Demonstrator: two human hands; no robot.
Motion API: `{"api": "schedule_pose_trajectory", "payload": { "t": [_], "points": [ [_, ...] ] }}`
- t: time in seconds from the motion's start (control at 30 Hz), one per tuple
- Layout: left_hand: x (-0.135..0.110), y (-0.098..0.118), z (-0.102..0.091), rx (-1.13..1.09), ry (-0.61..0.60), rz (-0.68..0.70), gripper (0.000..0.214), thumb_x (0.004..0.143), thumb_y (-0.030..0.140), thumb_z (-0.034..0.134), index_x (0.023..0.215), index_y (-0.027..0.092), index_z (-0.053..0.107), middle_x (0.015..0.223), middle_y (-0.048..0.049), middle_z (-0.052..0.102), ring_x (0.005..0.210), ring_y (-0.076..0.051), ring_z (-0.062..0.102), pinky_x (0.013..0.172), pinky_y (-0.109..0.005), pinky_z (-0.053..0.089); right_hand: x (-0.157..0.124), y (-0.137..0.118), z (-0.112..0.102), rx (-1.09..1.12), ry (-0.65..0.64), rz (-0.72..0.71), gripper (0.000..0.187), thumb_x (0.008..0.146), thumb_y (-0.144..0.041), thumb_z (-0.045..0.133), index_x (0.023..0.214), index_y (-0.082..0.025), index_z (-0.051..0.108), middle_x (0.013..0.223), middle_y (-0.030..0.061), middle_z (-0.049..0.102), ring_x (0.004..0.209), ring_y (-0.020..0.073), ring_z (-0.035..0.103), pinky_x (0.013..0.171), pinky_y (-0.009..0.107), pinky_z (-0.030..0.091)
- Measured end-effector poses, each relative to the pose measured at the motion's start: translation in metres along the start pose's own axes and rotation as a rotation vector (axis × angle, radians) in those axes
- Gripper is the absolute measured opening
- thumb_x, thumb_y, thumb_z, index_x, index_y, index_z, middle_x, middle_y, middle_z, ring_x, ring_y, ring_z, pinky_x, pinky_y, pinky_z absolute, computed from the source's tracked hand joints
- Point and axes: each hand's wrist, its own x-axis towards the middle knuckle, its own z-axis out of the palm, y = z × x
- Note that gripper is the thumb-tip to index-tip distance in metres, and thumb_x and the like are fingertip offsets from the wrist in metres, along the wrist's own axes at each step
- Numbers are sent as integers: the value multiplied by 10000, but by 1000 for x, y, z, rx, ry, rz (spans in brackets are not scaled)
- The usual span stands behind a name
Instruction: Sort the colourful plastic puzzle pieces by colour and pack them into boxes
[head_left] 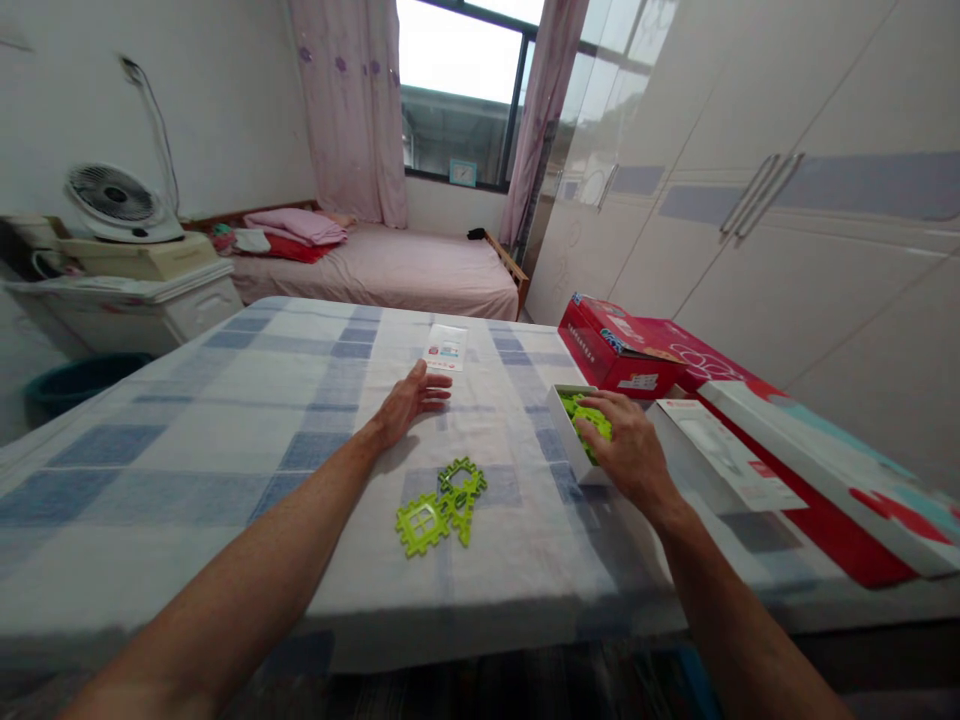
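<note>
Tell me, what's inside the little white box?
Bright green puzzle pieces lie inside the white box. The right hand rests over them, so how many there are and the box's bottom are hidden.

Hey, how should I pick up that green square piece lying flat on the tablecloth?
The green square piece lies flat with window cut-outs, its right side meeting the other green pieces. Probably pinch its near-left frame edge from above.

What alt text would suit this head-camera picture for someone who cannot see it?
A person's right hand reaches into a small white box of green plastic pieces, while the left hand rests flat on a blue-checked tablecloth. Between the arms lie joined green pieces.
</note>
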Motion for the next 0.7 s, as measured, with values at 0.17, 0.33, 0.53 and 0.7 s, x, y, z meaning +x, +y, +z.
{"api": "schedule_pose_trajectory", "payload": {
  "t": [0.17,0.33,0.53,0.7],
  "points": [
    [0,1,1,3,6,4,707,648,769,544,883,123,705,1045,-131,664,912,-222,598,822,-340,468,-27,-69,22,228,-419,-297,476,832,-382,621,1266,-201,545,1336,110,525,1231,250,459,1025,439,367],
    [-1,0,1,10,-7,9,704,652,762,546,904,124,701,1074,-134,658,929,-231,596,840,-352,463,-36,-99,48,194,-570,-425,805,675,-560,731,1352,-226,454,1373,140,462,1279,337,369,1011,531,330],
    [-1,0,1,14,-14,6,694,654,751,555,914,123,699,1048,-128,659,931,-236,593,841,-352,457,-32,-97,54,291,-507,-295,683,673,-347,779,1281,-191,512,1156,100,527,1025,230,518,897,387,435],
    [-2,1,1,18,-18,8,692,653,746,560,909,119,699,1029,-125,661,931,-234,593,855,-356,454,-34,-91,51,516,-351,-167,273,775,-141,637,1044,-166,593,1009,49,549,889,142,541,814,280,451]
  ]
}}
